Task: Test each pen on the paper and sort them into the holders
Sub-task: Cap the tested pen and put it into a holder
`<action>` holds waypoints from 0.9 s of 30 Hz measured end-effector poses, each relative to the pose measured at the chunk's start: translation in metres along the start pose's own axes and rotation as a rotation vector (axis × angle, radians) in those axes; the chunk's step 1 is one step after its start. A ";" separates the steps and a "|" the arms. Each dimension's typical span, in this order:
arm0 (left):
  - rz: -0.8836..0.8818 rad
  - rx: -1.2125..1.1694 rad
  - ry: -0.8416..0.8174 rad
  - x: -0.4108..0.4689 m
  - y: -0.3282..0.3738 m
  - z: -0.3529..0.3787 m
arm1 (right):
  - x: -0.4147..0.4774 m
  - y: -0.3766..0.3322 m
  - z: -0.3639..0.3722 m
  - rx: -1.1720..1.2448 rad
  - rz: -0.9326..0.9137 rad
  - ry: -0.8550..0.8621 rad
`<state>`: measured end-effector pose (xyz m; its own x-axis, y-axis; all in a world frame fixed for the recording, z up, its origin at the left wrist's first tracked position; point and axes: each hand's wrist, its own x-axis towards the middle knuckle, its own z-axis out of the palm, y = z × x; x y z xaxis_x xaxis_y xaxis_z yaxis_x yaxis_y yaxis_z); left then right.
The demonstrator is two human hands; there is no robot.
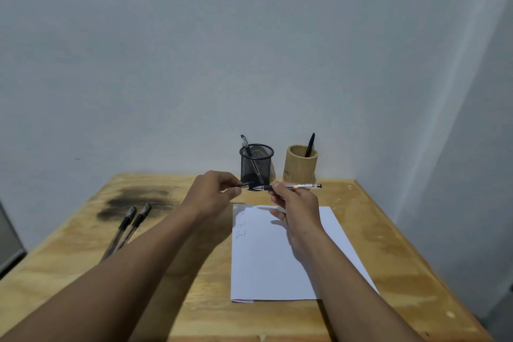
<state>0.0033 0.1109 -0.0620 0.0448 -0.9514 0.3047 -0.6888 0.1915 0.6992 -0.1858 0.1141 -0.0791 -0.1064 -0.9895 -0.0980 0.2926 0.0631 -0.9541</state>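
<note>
We stand at a pale blue-grey wall that meets a second wall in a corner to the right of the paper. Below it lies our wooden bench, its plywood top yellowed, with a dark scorched-looking stain well to the left of the paper. The white sheet of paper lies flat on the bench, and near its far left corner we see a few short scribbles, too faint for us to read as words. Beyond the paper, against the wall, stand the black mesh holder with one pen leaning in it and, just to its right, the bamboo holder with one dark pen. Our right hand, raised over the far edge of the paper, is closed around a clear-barrelled pen held level, its bare tip pointing left; the print on the barrel is too small to read. Our left hand, above the bench just left of the paper's far corner, pinches the small dark pen cap, held apart from the tip. Two capped pens lie side by side on the bench, well left of the paper, by the stain.
</note>
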 end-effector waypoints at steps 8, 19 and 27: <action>0.056 -0.090 -0.089 -0.017 0.024 -0.010 | -0.022 -0.017 0.004 -0.019 -0.028 -0.100; 0.015 -0.236 -0.060 -0.027 0.040 -0.012 | -0.030 -0.029 0.003 0.004 -0.069 -0.144; -0.084 -0.402 -0.129 -0.030 0.041 -0.022 | -0.034 -0.048 -0.011 0.014 -0.022 -0.232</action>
<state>-0.0104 0.1527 -0.0277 -0.0199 -0.9852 0.1703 -0.3487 0.1665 0.9223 -0.2067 0.1462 -0.0331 0.1078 -0.9941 -0.0076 0.3063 0.0405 -0.9511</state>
